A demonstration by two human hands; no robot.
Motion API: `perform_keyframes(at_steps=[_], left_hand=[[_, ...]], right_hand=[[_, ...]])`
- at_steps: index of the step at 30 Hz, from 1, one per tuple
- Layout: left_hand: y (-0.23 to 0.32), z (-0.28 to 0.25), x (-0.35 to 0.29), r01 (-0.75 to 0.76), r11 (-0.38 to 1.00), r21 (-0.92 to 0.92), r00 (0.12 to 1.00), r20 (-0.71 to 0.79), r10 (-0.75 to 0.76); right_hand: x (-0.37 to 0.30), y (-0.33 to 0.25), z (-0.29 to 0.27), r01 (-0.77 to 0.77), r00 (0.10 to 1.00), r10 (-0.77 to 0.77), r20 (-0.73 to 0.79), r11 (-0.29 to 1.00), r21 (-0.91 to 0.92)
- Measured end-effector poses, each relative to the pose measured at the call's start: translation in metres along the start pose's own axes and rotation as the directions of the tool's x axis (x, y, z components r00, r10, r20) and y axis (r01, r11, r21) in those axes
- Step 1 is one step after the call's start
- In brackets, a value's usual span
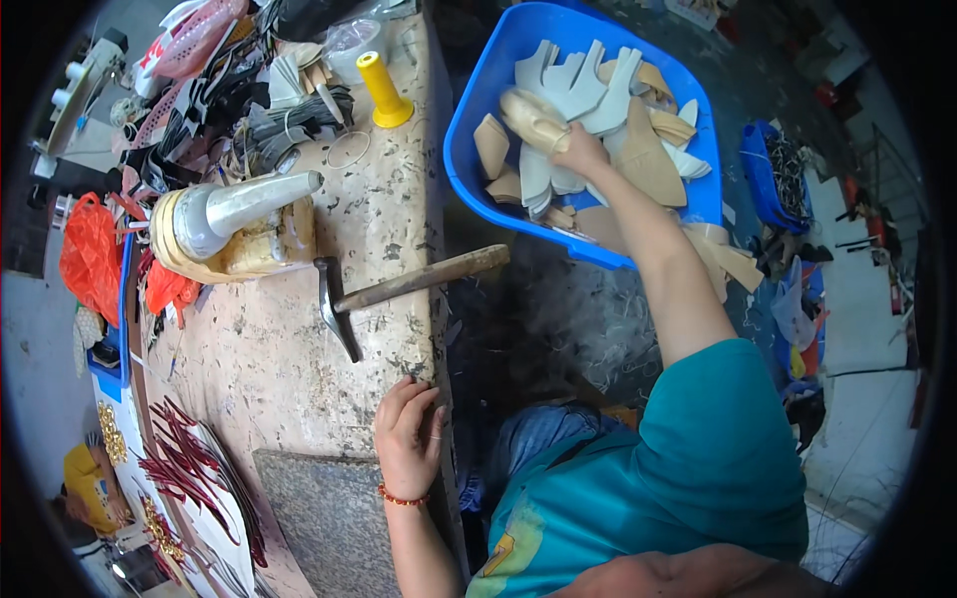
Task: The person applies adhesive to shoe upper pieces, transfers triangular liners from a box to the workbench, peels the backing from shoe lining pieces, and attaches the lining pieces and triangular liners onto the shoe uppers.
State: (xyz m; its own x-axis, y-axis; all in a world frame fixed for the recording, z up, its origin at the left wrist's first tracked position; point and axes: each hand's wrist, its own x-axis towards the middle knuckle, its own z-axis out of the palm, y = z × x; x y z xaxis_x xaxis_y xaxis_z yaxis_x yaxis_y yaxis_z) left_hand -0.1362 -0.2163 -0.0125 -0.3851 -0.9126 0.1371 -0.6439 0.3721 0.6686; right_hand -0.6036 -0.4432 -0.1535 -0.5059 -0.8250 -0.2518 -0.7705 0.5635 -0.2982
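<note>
My right hand [582,151] reaches into a blue plastic tub [465,130] and grips one end of a beige shoe-shaped piece [536,121]; its fingertips are partly hidden. White cut pieces [573,88] and tan cut pieces [646,159] lie loosely around it in the tub. On the edge of the worn workbench [384,204] rests my left hand [409,429], its fingers loosely bent and apart, holding nothing. A hammer [424,279] with a wooden handle lies just beyond that hand, its handle end sticking out past the bench edge.
A pale jug with a grey metal cone [261,204] and a yellow spool [383,92] stand on the bench. Dark strips [294,120] pile up behind. A grey slab [319,513] and dark red straps [194,463] lie nearer. Another blue tub [773,174] sits at the right.
</note>
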Motion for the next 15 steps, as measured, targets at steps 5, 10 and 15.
perform_keyframes(at_steps=[5,10,15], left_hand=[[-0.002,0.000,0.001,-0.014,1.000,0.015,1.000,0.009,0.014],[0.002,0.001,0.006,-0.024,1.000,-0.009,0.999,0.027,0.024],[0.001,0.000,-0.001,0.002,1.000,0.013,1.000,0.029,-0.002]], right_hand=[[-0.011,0.042,-0.047,0.228,0.845,-0.042,-0.533,0.930,0.287],[-0.033,0.091,-0.119,-0.277,0.811,0.117,-0.573,0.940,-0.200],[-0.190,-0.044,-0.215,0.799,0.585,-0.710,-0.392,0.421,0.429]])
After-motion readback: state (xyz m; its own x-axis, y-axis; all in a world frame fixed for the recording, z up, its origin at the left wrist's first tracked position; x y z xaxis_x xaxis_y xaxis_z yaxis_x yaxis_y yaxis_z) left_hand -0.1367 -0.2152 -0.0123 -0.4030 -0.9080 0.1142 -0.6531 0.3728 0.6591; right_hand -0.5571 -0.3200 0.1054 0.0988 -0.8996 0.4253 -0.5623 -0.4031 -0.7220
